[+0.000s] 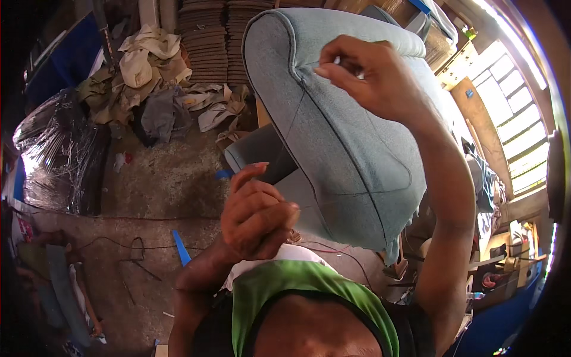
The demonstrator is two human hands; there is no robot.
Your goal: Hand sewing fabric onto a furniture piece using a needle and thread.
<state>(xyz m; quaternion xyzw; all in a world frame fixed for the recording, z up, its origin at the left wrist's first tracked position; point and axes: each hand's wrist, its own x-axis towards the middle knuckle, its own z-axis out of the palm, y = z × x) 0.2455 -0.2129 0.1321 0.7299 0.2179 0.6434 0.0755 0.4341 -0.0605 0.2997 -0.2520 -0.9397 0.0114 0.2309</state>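
A light blue-grey upholstered piece (351,157) with piped seams fills the upper middle. My right hand (360,77) is over its top near a piped seam, fingers curled toward the thumb; whatever is between them is too small to name. A thin dark thread (296,113) runs down from that seam, and a fine line loops across the fabric beneath my right hand. My left hand (256,217) is lower and left of the upholstery, fingers curled closed; I cannot make out what, if anything, they hold.
A plastic-wrapped bundle (56,152) stands at left. Fabric scraps (143,71) lie beside stacked brown pads (202,41). Cords (122,243) and a blue strip (181,247) lie on the floor (154,184). A wooden board (482,131) leans by the bright window at right.
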